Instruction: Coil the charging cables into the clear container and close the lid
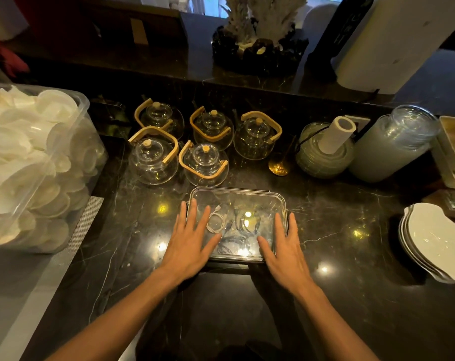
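Observation:
A clear rectangular container (236, 198) sits on the dark marble counter with its clear lid (249, 201) lying on top. Through the lid I see a coiled white cable (216, 222) at the left and coiled black cables (243, 230) at the middle and front. My left hand (192, 235) lies flat on the lid's left side, fingers straight and spread. My right hand (283, 243) lies flat on the lid's right side, fingers straight, near the right edge clip.
Several glass teapots (204, 142) with wooden handles stand just behind the container. A large plastic bin of white lids (33, 162) stands at the left. Stacked white plates (434, 241) lie at the right. Glass jars (393, 144) and a gold spoon (279, 166) stand at the back right.

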`<action>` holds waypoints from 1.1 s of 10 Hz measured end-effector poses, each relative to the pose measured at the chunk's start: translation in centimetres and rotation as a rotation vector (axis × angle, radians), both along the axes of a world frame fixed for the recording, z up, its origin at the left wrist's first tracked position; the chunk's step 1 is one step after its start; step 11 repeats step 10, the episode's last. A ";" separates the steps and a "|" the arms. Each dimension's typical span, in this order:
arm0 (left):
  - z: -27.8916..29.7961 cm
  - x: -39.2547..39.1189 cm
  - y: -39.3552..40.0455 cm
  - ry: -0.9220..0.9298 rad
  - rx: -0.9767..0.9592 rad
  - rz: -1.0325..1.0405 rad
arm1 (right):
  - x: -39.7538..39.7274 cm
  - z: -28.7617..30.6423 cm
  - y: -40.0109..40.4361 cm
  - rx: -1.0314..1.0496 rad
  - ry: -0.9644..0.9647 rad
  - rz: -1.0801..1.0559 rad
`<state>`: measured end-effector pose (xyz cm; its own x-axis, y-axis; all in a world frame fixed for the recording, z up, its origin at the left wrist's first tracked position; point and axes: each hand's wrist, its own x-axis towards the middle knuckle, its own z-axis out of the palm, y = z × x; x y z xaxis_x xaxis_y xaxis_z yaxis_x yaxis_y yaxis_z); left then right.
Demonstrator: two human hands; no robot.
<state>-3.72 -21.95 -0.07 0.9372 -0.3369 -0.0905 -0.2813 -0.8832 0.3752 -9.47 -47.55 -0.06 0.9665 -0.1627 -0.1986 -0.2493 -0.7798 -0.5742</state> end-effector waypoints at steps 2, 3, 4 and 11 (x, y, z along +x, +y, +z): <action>0.3 0.4 -0.3 0.016 0.082 0.001 | 0.5 0.7 -0.3 -0.155 -0.026 0.041; 0.6 0.7 -0.4 -0.024 0.105 -0.037 | 0.9 1.0 -0.6 -0.266 -0.100 0.163; 1.4 1.5 -0.7 -0.048 0.071 -0.143 | 1.5 1.4 -0.5 -0.314 -0.107 0.237; 7.3 4.7 -1.6 0.081 0.167 -0.182 | 6.0 7.6 1.6 -0.397 0.065 0.384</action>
